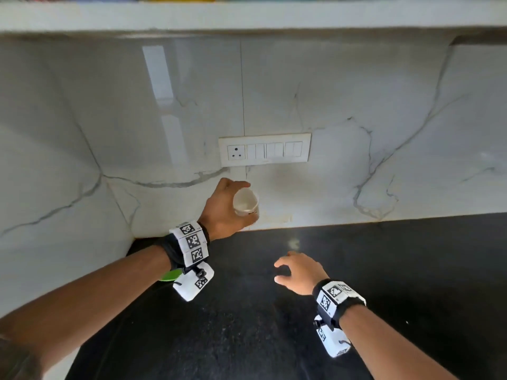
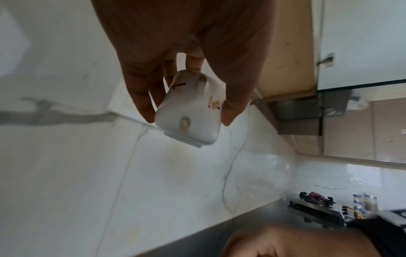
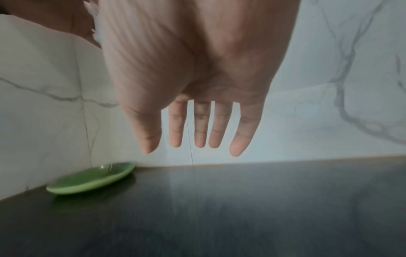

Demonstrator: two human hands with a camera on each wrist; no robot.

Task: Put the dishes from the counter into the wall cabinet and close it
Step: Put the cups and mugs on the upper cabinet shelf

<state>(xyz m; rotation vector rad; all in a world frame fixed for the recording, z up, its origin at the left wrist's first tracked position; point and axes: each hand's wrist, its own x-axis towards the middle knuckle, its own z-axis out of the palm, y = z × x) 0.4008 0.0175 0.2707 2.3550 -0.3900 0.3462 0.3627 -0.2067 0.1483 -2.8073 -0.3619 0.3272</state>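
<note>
Two hands showing | left hand (image 1: 222, 208) is gripping small white cup (image 1: 245, 201) above black counter (image 1: 384, 270) | right hand (image 1: 299, 272) is hovering loose, fingers straight | round green plate (image 3: 92, 179) is sitting by wall

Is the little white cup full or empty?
Empty. The head view looks into the cup, gripped by the left hand, and shows only its bare pale inside.

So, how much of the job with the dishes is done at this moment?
Nothing looks put away yet, as far as these views show. In hand: the left hand holds a white cup lifted above the black counter. The right hand is open and empty. Left: a green plate lies on the counter in the corner, and closing the cabinet.
</note>
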